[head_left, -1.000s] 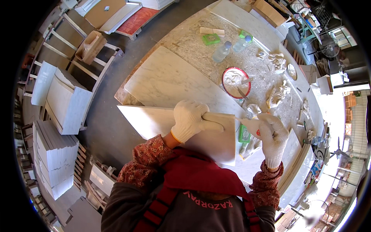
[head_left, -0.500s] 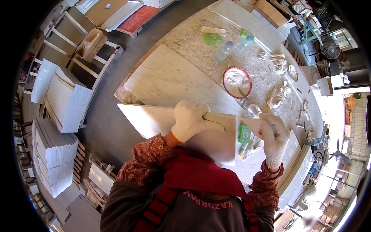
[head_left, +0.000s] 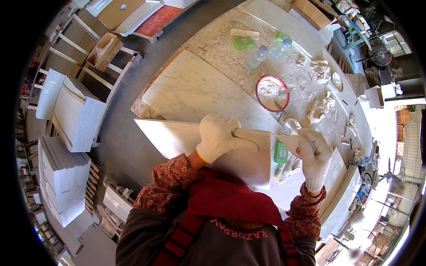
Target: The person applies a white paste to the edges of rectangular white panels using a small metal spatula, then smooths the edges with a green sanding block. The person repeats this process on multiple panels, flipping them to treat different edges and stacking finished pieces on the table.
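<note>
My left hand [head_left: 220,138], in a white knit glove, is wrapped over the upper edge of a pale marble slab [head_left: 248,164] tilted up on its edge before me. Its thumb lies along that edge. In my right hand [head_left: 315,156], also gloved, is a white squeeze bottle [head_left: 291,143] with a pointed nozzle and a red mark. The nozzle points left at the slab's right end; whether it touches cannot be made out. Behind the slab, a larger marble slab [head_left: 199,88] lies flat on the worktable [head_left: 213,42].
A red-rimmed bowl of white paste [head_left: 269,90] holds spatulas. Two clear bottles [head_left: 256,58], green boxes [head_left: 280,153] and loose gloves [head_left: 320,108] lie around it. To the left stand stacked slabs [head_left: 64,177] and a wooden rack [head_left: 120,80] beyond the aisle.
My right hand has shifted the squeeze bottle slightly left, bringing its nozzle closer to the slab's end. The left hand and slab stay nearly still.
</note>
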The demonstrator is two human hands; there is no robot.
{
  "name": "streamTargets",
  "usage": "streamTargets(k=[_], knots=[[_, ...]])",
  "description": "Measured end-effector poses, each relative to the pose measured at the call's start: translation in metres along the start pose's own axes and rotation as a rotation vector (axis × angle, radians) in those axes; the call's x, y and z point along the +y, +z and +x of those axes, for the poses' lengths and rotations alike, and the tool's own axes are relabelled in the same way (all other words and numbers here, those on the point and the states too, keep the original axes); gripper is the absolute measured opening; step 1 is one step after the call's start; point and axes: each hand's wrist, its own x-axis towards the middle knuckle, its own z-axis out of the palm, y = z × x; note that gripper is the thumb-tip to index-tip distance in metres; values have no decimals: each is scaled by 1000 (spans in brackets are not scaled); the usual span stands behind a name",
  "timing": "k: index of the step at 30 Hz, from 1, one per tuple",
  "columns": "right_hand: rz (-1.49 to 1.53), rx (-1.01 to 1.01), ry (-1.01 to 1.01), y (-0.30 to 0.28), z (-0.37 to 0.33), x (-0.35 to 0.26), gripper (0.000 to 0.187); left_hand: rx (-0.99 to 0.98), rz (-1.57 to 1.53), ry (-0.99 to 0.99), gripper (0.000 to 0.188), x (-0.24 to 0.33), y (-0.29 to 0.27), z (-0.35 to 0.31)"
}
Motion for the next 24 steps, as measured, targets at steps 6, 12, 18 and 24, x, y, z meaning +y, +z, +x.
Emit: streamTargets(k=[6,12,18,24], knots=[[30,-8,35,0,1,-1,20,24,2,11,62,1,1,3],[69,14,63,-3,4,-6,21,8,0,-5,61,1,1,3],[228,73,165,10,23,36,38,26,-2,10,63,-1,2,6],[278,-37,298,63,72,141,36,-13,5,-21,64,2,1,7]])
